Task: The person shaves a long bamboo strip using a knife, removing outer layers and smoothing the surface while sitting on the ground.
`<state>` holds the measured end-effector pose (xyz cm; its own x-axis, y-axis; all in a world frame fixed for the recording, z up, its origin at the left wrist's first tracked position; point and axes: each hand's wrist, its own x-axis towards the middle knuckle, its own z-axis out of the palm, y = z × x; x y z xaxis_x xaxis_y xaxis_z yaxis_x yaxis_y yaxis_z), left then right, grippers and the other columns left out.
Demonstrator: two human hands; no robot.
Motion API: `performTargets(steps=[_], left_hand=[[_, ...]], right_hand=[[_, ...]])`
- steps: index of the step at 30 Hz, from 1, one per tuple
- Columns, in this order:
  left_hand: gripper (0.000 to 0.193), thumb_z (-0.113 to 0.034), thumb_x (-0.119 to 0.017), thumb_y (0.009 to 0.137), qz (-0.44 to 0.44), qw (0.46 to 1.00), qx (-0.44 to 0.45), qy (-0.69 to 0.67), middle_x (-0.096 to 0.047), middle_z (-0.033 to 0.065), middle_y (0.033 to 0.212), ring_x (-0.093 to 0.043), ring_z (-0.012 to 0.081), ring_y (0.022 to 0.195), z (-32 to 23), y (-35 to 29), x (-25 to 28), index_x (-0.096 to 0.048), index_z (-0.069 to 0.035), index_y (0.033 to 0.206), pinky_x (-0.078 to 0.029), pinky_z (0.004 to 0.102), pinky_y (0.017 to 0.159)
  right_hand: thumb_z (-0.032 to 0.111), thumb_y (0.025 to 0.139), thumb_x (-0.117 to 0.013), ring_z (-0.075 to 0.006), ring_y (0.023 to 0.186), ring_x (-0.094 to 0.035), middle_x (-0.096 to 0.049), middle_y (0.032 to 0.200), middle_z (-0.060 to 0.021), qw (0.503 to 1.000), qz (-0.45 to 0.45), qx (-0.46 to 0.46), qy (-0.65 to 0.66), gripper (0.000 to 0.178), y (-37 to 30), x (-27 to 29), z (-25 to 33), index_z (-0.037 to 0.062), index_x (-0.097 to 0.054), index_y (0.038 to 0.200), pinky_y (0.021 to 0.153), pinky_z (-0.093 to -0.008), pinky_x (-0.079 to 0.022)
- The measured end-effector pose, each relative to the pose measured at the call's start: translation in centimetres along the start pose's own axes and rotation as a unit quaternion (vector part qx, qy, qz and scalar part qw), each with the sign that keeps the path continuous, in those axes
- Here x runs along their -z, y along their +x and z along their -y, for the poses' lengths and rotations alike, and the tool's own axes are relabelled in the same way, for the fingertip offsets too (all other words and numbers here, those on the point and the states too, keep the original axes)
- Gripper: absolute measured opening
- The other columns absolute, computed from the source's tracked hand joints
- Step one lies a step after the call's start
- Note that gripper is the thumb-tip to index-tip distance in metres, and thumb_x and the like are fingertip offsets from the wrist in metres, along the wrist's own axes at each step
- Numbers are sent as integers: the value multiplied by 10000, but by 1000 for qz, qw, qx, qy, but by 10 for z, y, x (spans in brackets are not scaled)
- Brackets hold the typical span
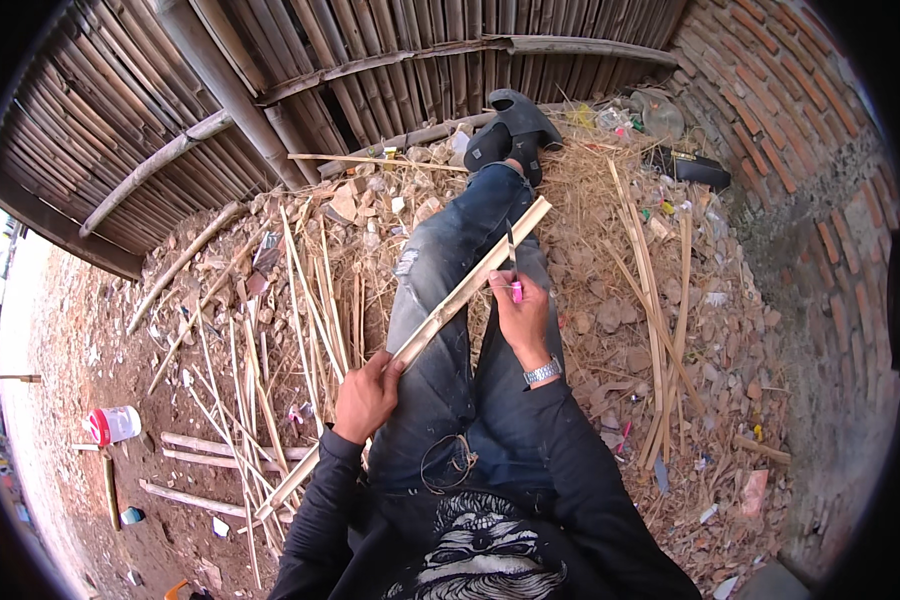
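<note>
A long split bamboo strip lies slantwise across my outstretched legs, from beside my left hip up past my right hand. My left hand is closed around its lower middle. My right hand grips a knife with a pink handle. Its narrow dark blade points away from me, beside the strip's far part; I cannot tell whether the edge touches the bamboo. A thin loop of cord or wire rests on my lap.
Cut bamboo strips lie on the rubble at left and at right. A bamboo fence stands beyond my feet, a brick wall at right. A white tub with a red lid lies far left. A black object sits near the wall.
</note>
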<state>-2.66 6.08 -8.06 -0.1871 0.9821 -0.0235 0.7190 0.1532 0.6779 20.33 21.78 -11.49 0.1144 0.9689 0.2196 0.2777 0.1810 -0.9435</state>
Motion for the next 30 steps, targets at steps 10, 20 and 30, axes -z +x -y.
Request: performTargets(steps=[10, 20, 30], left_hand=[[303, -327, -622, 1041, -21, 999, 25, -10, -655, 284, 738, -675, 498, 743, -5, -1, -11, -679, -29, 1056, -517, 541, 646], [305, -306, -626, 1037, 9, 999, 35, -6, -658, 302, 756, -680, 507, 770, -7, -2, -18, -674, -6, 1061, -523, 537, 663], [296, -296, -617, 1050, 13, 997, 75, -6, -618, 255, 622, -668, 467, 623, 19, -65, 8, -671, -15, 973, -500, 508, 572]], right_hand=[[414, 1114, -439, -462, 710, -672, -664, 712, -208, 950, 230, 86, -192, 379, -35, 20, 20, 56, -490, 1003, 612, -570, -497], [496, 1082, -470, -497, 668, -686, -676, 665, -251, 900, 244, 144, -331, 529, -37, -1, -2, 42, -654, 883, 606, -603, -547], [490, 1089, -446, -488, 754, -699, -706, 767, -271, 907, 68, 48, -414, 555, 68, 57, -55, 3, -661, 931, 677, -584, -547]])
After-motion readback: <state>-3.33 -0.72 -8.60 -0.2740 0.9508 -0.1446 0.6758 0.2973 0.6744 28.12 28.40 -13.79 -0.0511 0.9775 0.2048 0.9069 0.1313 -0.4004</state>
